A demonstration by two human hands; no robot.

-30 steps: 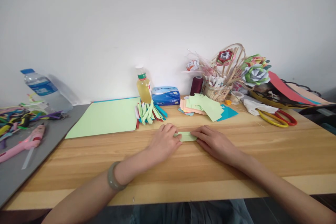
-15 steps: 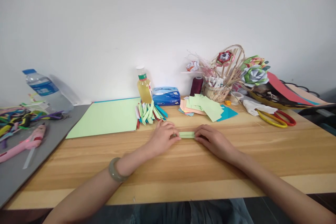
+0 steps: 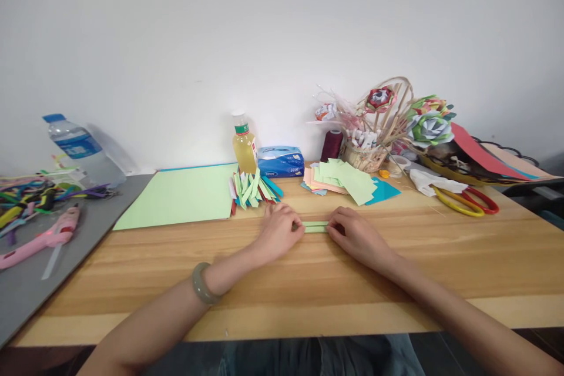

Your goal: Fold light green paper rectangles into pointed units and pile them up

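A narrow folded strip of light green paper (image 3: pixel 315 227) lies level just over the wooden table, a lengthwise crease or gap along its middle. My left hand (image 3: pixel 279 231), on the arm with the jade-coloured bangle (image 3: pixel 204 284), pinches its left end. At the right end, the thumb and fingers of my right hand (image 3: pixel 355 235) close on the paper. Both ends are covered by my fingers. Just behind my left hand stands a bunch of folded paper strips (image 3: pixel 249 189), mostly light green with some blue and red. Beyond my right hand is a pile of cut paper pieces (image 3: pixel 348 178).
Light green sheets (image 3: pixel 180 197) lie at the left. A drink bottle (image 3: pixel 244 147), tissue pack (image 3: pixel 281 162), thread spool (image 3: pixel 331 145) and basket of paper flowers (image 3: pixel 365 155) line the wall. Scissors (image 3: pixel 467 201) rest at right; a pink glue gun (image 3: pixel 48 239) and water bottle (image 3: pixel 83 150) sit far left.
Both hands stay at the strip's ends. My left fingers have curled in a little more, and the left forearm has shifted slightly right. The whole view has moved a touch.
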